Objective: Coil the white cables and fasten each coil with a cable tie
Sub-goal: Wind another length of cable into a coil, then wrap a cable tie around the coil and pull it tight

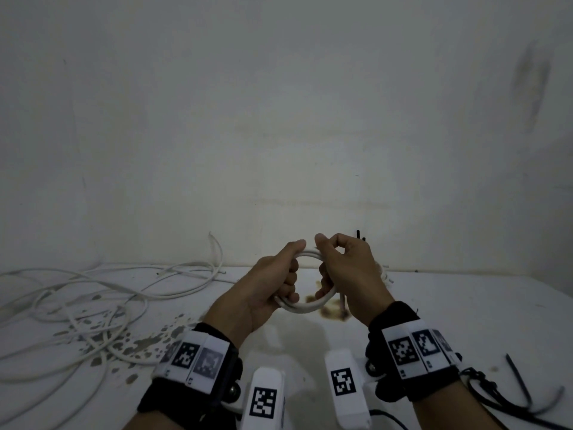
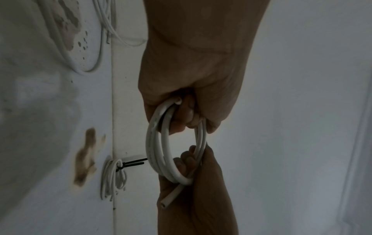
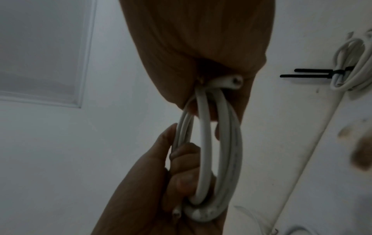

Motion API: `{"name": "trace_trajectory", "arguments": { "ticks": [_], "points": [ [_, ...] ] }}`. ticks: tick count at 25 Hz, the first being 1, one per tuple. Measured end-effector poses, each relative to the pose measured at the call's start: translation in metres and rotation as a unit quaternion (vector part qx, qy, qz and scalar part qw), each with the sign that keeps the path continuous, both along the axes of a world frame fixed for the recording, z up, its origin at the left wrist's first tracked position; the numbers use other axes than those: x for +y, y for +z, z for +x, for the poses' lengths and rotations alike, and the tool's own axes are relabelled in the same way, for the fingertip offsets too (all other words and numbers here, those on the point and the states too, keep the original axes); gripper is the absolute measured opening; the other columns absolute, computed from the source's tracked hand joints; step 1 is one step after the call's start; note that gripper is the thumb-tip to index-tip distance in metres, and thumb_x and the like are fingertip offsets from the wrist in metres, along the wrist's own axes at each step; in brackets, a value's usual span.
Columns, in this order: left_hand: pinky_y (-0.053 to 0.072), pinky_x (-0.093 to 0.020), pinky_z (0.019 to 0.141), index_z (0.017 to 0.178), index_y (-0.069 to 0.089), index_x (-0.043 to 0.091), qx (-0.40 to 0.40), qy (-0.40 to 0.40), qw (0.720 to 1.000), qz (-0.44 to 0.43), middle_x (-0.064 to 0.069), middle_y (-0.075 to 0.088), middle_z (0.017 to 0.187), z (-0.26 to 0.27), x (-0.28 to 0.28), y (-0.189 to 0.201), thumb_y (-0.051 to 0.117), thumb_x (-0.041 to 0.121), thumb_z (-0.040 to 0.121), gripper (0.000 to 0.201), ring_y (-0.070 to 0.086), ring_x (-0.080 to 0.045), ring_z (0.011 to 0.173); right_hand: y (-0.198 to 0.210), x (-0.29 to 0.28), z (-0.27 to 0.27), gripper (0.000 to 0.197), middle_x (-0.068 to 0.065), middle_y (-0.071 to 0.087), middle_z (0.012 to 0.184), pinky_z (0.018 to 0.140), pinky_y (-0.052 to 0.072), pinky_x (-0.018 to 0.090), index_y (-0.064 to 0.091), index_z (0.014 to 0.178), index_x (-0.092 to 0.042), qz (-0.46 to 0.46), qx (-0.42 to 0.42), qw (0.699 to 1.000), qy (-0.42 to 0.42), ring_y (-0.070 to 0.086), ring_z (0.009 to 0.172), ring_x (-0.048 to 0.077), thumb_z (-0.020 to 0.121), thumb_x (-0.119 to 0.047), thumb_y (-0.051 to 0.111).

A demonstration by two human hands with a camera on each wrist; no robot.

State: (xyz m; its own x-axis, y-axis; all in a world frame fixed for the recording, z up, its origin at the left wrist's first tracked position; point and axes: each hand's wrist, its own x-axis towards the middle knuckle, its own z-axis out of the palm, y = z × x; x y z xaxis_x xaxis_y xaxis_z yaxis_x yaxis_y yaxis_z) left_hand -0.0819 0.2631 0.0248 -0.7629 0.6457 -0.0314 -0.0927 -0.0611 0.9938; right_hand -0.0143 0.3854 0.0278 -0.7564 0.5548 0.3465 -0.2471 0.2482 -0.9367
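Note:
A small coil of thick white cable (image 1: 302, 307) is held upright above the table, between both hands. My left hand (image 1: 288, 271) grips its left side with fingers curled through the ring. My right hand (image 1: 328, 262) grips the right side, thumb on top. In the left wrist view, a free cable end (image 2: 169, 198) pokes out of the coil (image 2: 155, 152) beside the right hand (image 2: 187, 160). The right wrist view shows the other cut end (image 3: 235, 82) at the top of the coil (image 3: 205, 151), under my right hand.
A tangle of loose white cables (image 1: 93, 299) covers the left of the stained white table (image 1: 434, 305). A tied coil (image 2: 112, 178) with black tie tails (image 2: 132, 163) lies by the wall behind my right hand. Loose black cable ties (image 1: 521, 386) lie at the near right.

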Motion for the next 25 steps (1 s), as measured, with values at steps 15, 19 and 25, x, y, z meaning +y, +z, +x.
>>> {"name": "trace_trajectory", "arguments": {
  "ticks": [15, 19, 25],
  "points": [
    [0.038, -0.026, 0.049, 0.073, 0.05, 0.014, 0.028, 0.015, 0.994, -0.104, 0.007, 0.033, 0.047, 0.031, 0.041, -0.041, 0.06, 0.054, 0.09, 0.045, 0.031, -0.012, 0.043, 0.0, 0.093, 0.099, 0.047, 0.007, 0.069, 0.083, 0.062, 0.055, 0.031, 0.068, 0.094, -0.01, 0.179, -0.321, 0.929, -0.032, 0.063, 0.069, 0.02, 0.101, -0.049, 0.044],
    [0.036, -0.025, 0.046, 0.072, 0.052, 0.014, 0.015, -0.02, 0.993, -0.117, 0.006, 0.033, 0.049, 0.055, 0.072, -0.048, 0.06, 0.051, 0.091, 0.043, 0.03, -0.011, 0.041, -0.005, 0.14, 0.143, 0.04, 0.005, 0.068, 0.08, 0.052, 0.054, 0.027, 0.069, 0.096, -0.006, 0.277, -0.479, 0.831, -0.051, 0.063, 0.061, 0.02, 0.101, -0.04, 0.049],
    [0.034, -0.026, 0.046, 0.07, 0.048, 0.016, -0.022, -0.082, 0.991, -0.1, 0.007, 0.029, 0.047, 0.094, 0.13, -0.046, 0.06, 0.05, 0.092, 0.042, 0.026, -0.011, 0.04, -0.036, 0.177, 0.186, 0.036, 0.001, 0.057, 0.08, 0.051, 0.042, 0.024, 0.05, 0.083, -0.013, 0.34, -0.585, 0.726, -0.122, 0.054, 0.062, 0.015, 0.093, -0.045, 0.061]
  ]
}}
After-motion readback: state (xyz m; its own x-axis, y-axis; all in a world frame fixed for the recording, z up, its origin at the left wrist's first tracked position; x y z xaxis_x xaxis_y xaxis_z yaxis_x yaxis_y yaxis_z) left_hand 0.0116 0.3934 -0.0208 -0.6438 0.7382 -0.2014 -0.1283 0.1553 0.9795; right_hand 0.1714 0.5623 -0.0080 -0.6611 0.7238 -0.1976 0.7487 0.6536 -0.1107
